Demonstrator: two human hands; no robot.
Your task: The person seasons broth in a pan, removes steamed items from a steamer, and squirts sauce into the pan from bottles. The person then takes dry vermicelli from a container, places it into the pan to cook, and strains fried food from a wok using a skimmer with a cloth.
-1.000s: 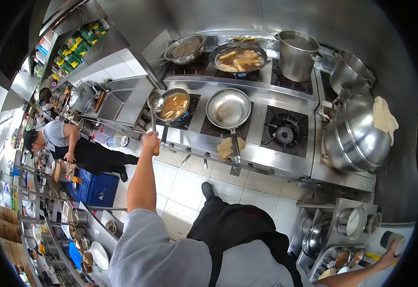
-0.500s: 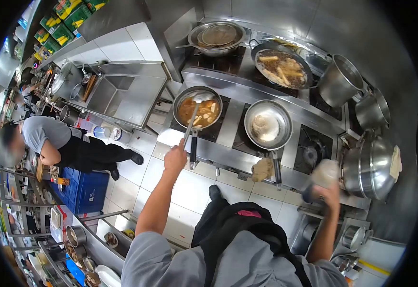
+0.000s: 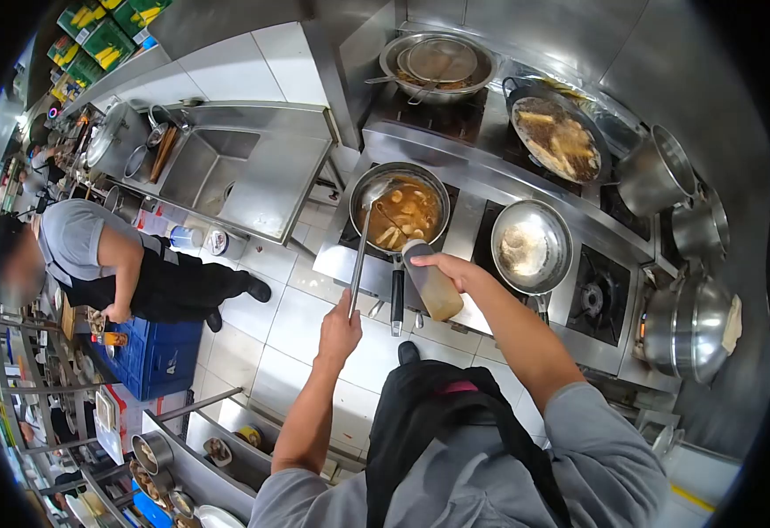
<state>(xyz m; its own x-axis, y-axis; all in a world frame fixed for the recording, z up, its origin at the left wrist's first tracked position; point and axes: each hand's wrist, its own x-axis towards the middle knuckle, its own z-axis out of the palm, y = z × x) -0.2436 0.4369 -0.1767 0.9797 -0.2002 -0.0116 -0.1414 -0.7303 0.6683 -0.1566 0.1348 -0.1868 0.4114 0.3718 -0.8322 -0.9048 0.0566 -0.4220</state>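
Note:
My left hand [image 3: 339,334] is closed around the long handle of a metal ladle [image 3: 364,238]. Its bowl rests in a frying pan [image 3: 357,201] of brown, soupy sauce with pale pieces [image 3: 413,211]. In my right hand [image 3: 455,271] is a squeeze bottle [image 3: 434,289] of yellowish-brown liquid, tilted with its top end towards the pan. A thin dark line runs from near the bottle's top into the sauce. The pan's black handle [image 3: 397,295] points at me, held by neither hand.
A second frying pan [image 3: 532,246] with a little liquid sits to the right. Behind it, a wok [image 3: 603,165] holds food in dark oil. A strainer [image 3: 442,60] lies over a bowl. Steel pots [image 3: 658,172] stand at right. A co-worker [image 3: 107,255] stands left beside a blue crate [image 3: 163,356].
My right hand has brought the bottle from the far right to the sauce pan and tilted it. My left hand still holds the ladle in the pan. The view has shifted.

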